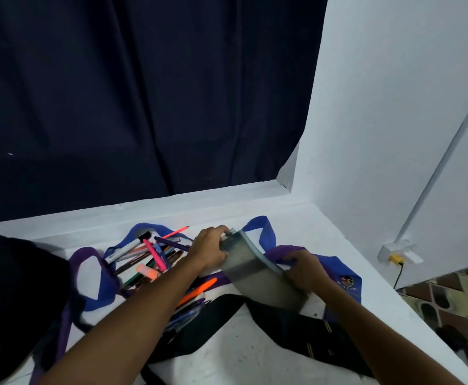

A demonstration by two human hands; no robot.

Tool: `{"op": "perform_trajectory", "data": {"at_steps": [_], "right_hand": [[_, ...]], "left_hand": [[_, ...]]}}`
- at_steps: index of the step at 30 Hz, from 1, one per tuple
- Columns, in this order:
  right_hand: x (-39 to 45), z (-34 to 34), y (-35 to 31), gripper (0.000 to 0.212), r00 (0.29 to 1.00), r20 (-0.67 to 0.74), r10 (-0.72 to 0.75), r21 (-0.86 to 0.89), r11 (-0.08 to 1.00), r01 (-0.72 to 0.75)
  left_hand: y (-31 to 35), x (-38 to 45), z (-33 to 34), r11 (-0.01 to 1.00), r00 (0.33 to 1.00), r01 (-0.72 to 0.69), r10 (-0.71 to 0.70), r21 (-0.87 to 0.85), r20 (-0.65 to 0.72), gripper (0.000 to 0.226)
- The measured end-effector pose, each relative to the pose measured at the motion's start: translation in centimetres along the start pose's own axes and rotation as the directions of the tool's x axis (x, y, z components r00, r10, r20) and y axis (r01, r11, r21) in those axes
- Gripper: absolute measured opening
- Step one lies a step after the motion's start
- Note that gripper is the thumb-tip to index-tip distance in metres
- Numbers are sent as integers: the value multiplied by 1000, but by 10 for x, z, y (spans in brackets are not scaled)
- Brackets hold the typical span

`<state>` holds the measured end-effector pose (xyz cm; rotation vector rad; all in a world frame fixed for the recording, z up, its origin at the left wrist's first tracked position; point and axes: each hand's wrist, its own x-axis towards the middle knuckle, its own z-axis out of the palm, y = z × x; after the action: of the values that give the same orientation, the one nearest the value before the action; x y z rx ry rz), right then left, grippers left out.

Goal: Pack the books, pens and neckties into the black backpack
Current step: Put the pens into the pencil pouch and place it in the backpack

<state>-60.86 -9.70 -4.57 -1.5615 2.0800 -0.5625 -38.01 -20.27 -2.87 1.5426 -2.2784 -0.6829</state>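
A grey book (257, 276) is tilted up off the white surface in the middle right. My left hand (213, 247) grips its far end and my right hand (303, 269) grips its near right edge. A heap of pens (149, 258) and markers lies left of the book, with an orange marker (199, 290) under my left forearm. Blue and purple neckties (266, 232) loop around the pens and under the book. A black necktie (310, 334) lies across the front. The black backpack (13, 295) sits at the far left, its opening not visible.
The white surface (255, 365) ends at a white wall on the right and a ledge with a dark curtain (143, 93) behind. A wall socket with a yellow plug (395, 257) is at the right. Tiled floor (455, 307) shows beyond the right edge.
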Motion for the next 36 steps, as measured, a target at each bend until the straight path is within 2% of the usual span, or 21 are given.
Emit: {"op": "perform_trajectory", "data": {"at_steps": [2,4,8,10,13,15,16,17,18,19,21,22,24,27,29,32,34,36], "right_hand": [[1,-3,3,25,999,35,10,60,998,-12],[-1,-10,2,17,999,36,24,224,974,-32],[-7,-31,-8,25,994,76,84,587,802,-113],[-11,-46,-22,17,992,120,47,658,744,-115],[-16,-63,-53,10,986,162,-39,740,666,-95],[-21,-63,-81,11,975,190,-113,810,579,-91],[-25,-60,-97,12,968,196,-155,832,549,-81],[-30,-55,-112,13,962,195,-191,855,513,-71],[-35,-49,-126,14,954,193,-229,879,472,-65],[-39,-39,-141,14,942,201,-270,900,431,-68],[-48,-20,-165,14,917,224,-330,923,373,-91],[-52,-8,-177,15,903,248,-351,924,366,-111],[-62,17,-196,16,862,323,-390,905,393,-162],[-79,60,-215,21,760,482,-436,832,499,-241],[-93,89,-226,22,688,585,-429,753,601,-266],[-113,127,-239,25,582,701,-411,625,748,-224],[-126,145,-244,27,484,779,-399,538,821,-191],[-135,159,-247,28,394,835,-383,466,874,-137]], "left_hand": [[2,-2,0,993,999,23,-25,-113,-21,42],[2,-3,-3,972,995,68,-82,-225,-55,37],[5,-10,-21,923,984,34,-97,-382,-147,32],[6,-15,-34,912,965,-19,-91,-409,-247,31],[8,-26,-52,921,899,-103,-76,-377,-432,26],[12,-38,-61,900,869,-142,-86,-412,-488,17],[12,-45,-64,876,870,-128,-126,-465,-477,21],[13,-53,-67,824,880,-81,-204,-561,-428,34],[13,-60,-70,730,893,-6,-303,-683,-332,50],[8,-70,-75,586,894,58,-390,-808,-218,59],[-8,-90,-87,282,887,96,-460,-955,-46,61],[-21,-103,-93,214,873,70,-485,-974,-44,55],[-50,-132,-106,233,825,42,-557,-971,-98,33],[-93,-185,-120,266,783,71,-612,-961,-111,33],[-120,-229,-127,285,767,141,-637,-948,-77,29],[-148,-293,-132,313,755,298,-655,-902,22,20],[-160,-333,-131,268,754,363,-647,-893,112,20],[-170,-367,-128,160,753,420,-612,-893,244,22]]}}
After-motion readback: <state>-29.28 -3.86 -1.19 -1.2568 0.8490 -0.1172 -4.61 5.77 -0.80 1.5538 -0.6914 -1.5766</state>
